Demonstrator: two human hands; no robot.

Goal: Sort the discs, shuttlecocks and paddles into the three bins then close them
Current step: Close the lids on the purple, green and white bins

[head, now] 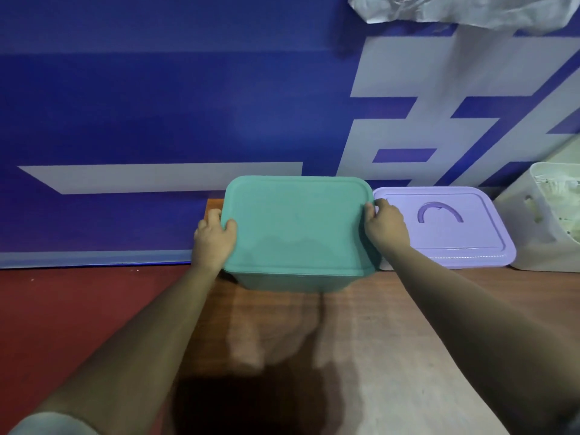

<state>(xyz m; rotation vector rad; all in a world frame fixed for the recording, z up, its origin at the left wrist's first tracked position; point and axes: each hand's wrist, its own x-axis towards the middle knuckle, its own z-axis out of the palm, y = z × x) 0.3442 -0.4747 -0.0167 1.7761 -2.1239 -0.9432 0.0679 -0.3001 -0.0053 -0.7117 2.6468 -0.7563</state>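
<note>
The green bin (298, 243) sits lidded on the wooden bench (361, 340), between both hands. The left hand (215, 240) grips its left lid edge, thumb curled on top; the right hand (384, 224) grips the right edge. The closed purple bin (455, 243) stands just beside it, touching the right hand.

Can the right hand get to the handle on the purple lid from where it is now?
Probably yes. The right hand grips the teal lid right beside the purple lid, and nothing covers the handle lying in its recess. It would have to release the teal lid first.
</note>
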